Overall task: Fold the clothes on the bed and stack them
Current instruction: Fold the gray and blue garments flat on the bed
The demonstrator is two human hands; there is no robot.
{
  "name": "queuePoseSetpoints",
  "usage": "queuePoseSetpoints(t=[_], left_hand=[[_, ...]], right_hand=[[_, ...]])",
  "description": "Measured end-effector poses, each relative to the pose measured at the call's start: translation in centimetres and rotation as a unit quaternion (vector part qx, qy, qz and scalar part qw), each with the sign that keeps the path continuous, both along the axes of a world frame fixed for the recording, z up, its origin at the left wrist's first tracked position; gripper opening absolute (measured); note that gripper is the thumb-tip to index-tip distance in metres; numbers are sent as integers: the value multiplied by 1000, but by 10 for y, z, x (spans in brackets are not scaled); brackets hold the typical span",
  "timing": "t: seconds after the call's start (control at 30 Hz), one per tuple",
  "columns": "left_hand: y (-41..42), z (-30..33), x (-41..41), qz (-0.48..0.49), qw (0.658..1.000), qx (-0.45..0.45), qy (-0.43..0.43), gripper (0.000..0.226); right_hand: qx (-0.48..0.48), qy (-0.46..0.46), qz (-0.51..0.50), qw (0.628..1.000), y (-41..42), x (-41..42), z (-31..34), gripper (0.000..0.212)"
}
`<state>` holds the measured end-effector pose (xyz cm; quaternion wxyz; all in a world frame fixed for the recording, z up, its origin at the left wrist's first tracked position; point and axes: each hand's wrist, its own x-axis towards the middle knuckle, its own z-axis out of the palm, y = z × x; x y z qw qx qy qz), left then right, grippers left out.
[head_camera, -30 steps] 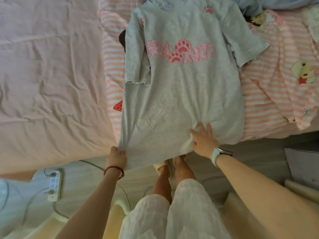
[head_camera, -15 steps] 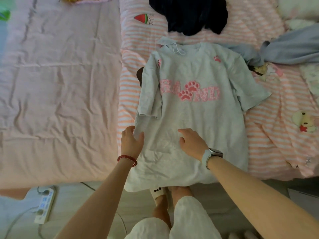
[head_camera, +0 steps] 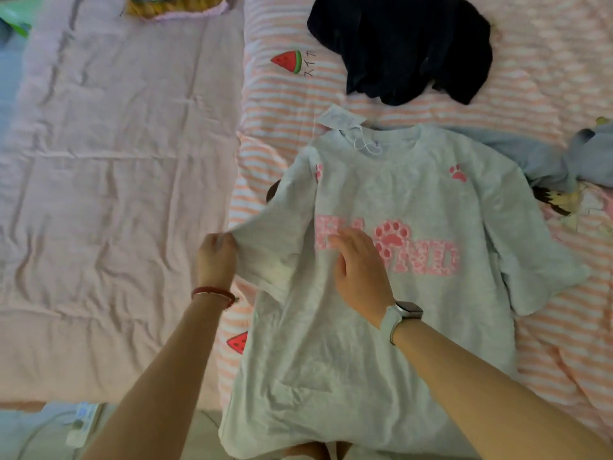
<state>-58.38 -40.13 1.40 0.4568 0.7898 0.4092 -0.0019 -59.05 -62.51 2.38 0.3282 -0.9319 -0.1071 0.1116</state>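
Note:
A grey T-shirt (head_camera: 391, 320) with pink lettering and paw prints lies face up on the bed, its hem hanging over the near edge. My left hand (head_camera: 215, 257) pinches the end of the shirt's left sleeve and holds it stretched out to the left. My right hand (head_camera: 360, 270) rests flat on the chest of the shirt, fingers straight over the pink letters. A dark navy garment (head_camera: 404, 44) lies crumpled beyond the collar. A blue-grey garment (head_camera: 544, 161) lies bunched at the right, partly under the shirt's shoulder.
A pink-and-white striped sheet (head_camera: 547, 71) with watermelon prints covers the right half of the bed; a plain pink quilt (head_camera: 116, 194) covers the left. A paper tag (head_camera: 341, 119) hangs from the collar. A power strip (head_camera: 83, 423) lies on the floor at lower left.
Both hands have moved up from the shirt's lower part. My left hand took the folded-in left sleeve and pulled it out to the left; my right hand slid up onto the lettering.

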Motion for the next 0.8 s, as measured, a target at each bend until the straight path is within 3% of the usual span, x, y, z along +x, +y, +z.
queuePoseSetpoints(t=[0.13, 0.3, 0.37, 0.43, 0.5, 0.57, 0.63, 0.7, 0.8], left_hand=[[54, 17, 45, 54, 995, 55, -55, 20], [98, 7, 80, -76, 986, 136, -54, 26], [107, -8, 81, -60, 997, 51, -21, 45], [110, -25, 72, 14, 986, -155, 68, 69], [109, -35, 57, 30, 930, -315, 184, 65], [108, -48, 40, -14, 905, -370, 208, 51], [105, -63, 30, 16, 912, -388, 131, 37], [102, -67, 29, 70, 919, -387, 7, 27], [102, -55, 38, 54, 928, -348, -122, 24]], right_hand=[[16, -13, 50, 999, 36, 33, 1, 36], [-38, -21, 128, 991, 80, 59, -20, 48], [-133, 50, 177, 974, 95, 65, -35, 55], [-203, 106, 202, 952, 103, 65, -49, 57], [-211, 117, 190, 952, 105, 63, -52, 55], [-134, 69, 119, 981, 106, 65, -44, 42], [-61, -43, 53, 996, 110, 81, -34, 27], [-52, -126, 62, 989, 118, 112, -26, 24], [-119, -31, 147, 981, 139, 161, -19, 33]])
